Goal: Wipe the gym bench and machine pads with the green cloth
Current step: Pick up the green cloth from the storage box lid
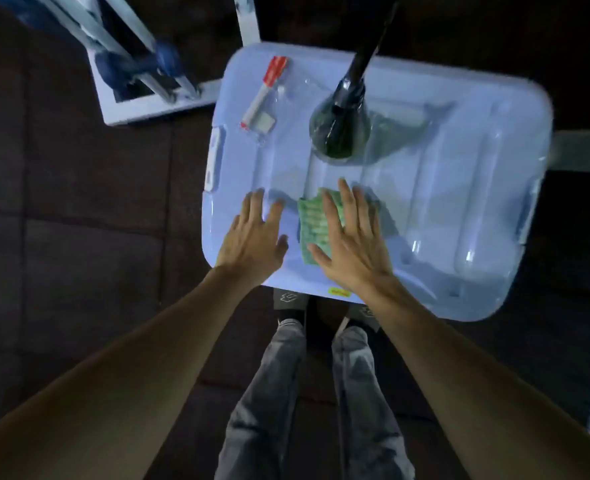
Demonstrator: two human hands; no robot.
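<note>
A folded green cloth [312, 226] lies flat on the lid of a pale blue plastic bin [460, 188], near its front edge. My right hand [350, 244] is spread flat over the cloth's right half, fingers apart, palm down. To the left of the cloth, my left hand [255, 233] rests open on the bare lid, touching nothing else. No gym bench pad is clearly in view.
On the lid's far side lie a red-and-white marker [264, 91] and a small clear bag, and a dark stand base with a black pole [342, 129]. A white and blue machine frame [137, 71] stands at the upper left. Dark floor tiles surround the bin; my legs are below.
</note>
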